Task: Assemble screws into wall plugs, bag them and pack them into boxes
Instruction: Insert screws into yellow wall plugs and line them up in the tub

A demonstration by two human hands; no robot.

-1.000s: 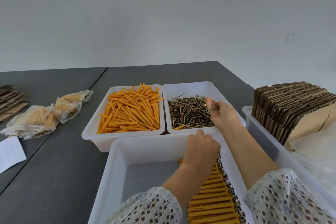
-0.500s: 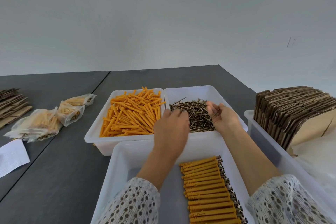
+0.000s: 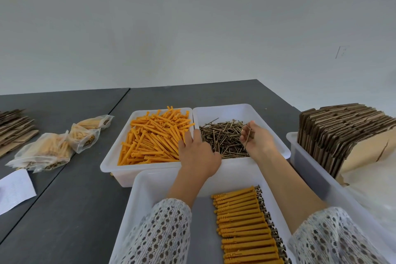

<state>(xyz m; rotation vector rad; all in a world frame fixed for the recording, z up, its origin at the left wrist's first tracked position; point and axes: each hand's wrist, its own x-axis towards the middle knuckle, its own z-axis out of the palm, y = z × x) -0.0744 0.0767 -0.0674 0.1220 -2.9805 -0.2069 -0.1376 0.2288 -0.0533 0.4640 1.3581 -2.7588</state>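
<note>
two hands over the parts bins

nearest, a white tray (image 3: 137,210) holds a neat row of assembled plugs (image 3: 244,227). beyond it, the left hand (image 3: 198,154) reaches with fingers spread onto the orange wall plugs (image 3: 150,139), gripping nothing i can see. the right hand (image 3: 256,140) pinches a single screw (image 3: 247,137) above the loose screws (image 3: 220,139). filled bags (image 3: 49,150) lie far left.

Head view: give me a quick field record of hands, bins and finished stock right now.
left hand: reaching into the plug bin, fingers among the orange wall plugs
right hand: pinching a screw over the screw bin
near bin: a row of assembled plugs
left of bins: filled bags
far right: flat cartons
</note>
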